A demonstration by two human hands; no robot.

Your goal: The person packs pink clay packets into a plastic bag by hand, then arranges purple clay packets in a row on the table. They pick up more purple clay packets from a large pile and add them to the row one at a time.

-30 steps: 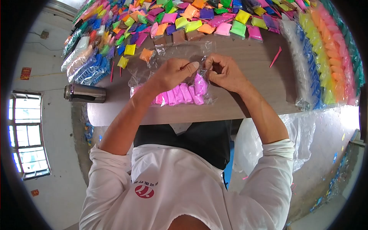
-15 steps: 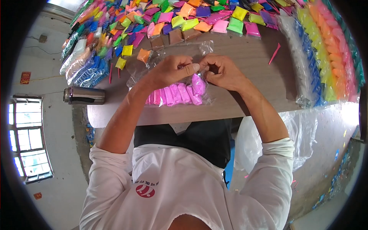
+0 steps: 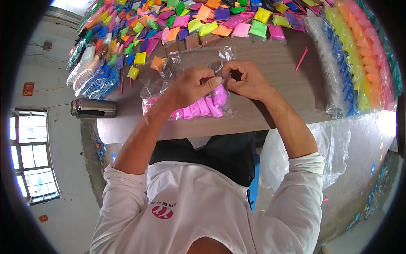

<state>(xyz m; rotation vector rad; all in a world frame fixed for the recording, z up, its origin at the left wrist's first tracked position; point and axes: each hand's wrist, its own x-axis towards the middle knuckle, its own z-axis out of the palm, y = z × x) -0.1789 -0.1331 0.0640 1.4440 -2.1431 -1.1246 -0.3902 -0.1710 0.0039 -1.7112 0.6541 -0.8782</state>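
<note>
The clear bag of pink packets [image 3: 203,106] lies on the table [image 3: 279,84], long axis 9-to-3 o'clock, mouth toward 12. Left hand [image 3: 191,87] and right hand [image 3: 248,81], fingers curled, pinch its mouth.

Upper garment: white long-sleeved shirt [image 3: 203,203], creased across the chest. Marking: round red logo [image 3: 162,211] with white stripes on the chest, with a short line of red characters beside it, not legible. Left sleeve [image 3: 120,186] and right sleeve [image 3: 306,169] are pushed up and bunched at the elbows, forearms uncovered. Lower garment: dark fabric [image 3: 220,154] over the lap. Left hand [image 3: 192,86] and right hand [image 3: 247,80] bare.
</note>
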